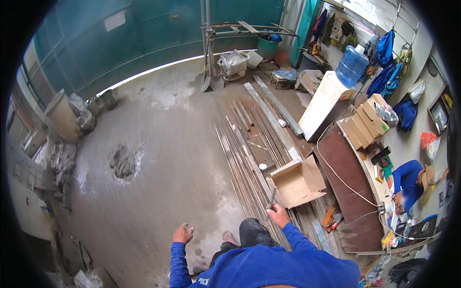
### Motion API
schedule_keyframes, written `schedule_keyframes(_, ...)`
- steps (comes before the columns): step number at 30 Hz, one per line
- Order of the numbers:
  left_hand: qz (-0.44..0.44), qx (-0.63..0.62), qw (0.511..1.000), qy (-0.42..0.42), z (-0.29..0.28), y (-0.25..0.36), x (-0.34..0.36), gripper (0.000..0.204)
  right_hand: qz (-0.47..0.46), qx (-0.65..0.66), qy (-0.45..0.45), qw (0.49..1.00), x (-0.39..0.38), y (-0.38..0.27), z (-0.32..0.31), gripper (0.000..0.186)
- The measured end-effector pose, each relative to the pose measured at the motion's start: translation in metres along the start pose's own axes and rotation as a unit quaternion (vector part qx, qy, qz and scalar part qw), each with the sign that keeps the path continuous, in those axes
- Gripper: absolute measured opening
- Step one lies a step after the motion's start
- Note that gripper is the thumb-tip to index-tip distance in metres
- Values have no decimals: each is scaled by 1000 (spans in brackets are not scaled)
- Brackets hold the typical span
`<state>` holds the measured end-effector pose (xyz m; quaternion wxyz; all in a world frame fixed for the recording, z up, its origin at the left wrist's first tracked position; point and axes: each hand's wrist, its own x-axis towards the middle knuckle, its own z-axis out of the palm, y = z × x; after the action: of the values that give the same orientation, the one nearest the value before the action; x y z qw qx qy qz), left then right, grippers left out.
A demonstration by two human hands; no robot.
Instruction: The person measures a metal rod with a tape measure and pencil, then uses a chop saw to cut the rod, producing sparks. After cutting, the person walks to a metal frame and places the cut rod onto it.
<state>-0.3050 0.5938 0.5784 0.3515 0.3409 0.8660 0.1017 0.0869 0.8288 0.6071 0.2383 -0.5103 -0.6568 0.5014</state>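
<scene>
My right hand [278,216] is closed around a thin dark rod [273,196] that points up and away from me; its exact kind is too small to tell. Just beyond that hand an opened cardboard box [314,178] rests on long metal bars, its flaps spread. Low on my left side, my left hand [183,234] hangs over the wet grey floor [158,192], holding nothing, its fingers slightly bent and the thumb apart. Below, a bare foot [228,237] and dark trousers show between my arms.
Long metal bars [235,144] lie ahead and right. A mound of wet mortar [124,162] sits left. Shovels [211,82] lean by a teal gate [158,33]. A person in blue [407,185] works at a cluttered desk [367,177], near a water dispenser [319,103].
</scene>
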Motion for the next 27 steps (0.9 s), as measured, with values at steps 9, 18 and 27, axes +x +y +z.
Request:
schedule_keyframes(9, 56, -54, 995, 70, -86, 62, 186, 51, 197, -246, 116, 942, 175, 149, -40, 19)
schedule_keyframes(18, -25, -214, 976, 26, -171, 89, 272, 46, 170, -331, -3, 928, 432, 119, 25, 24)
schedule_keyframes(27, 252, -398, 845, 254, -504, 183, 351, 44, 127, -184, 39, 974, 693, -27, 134, 26)
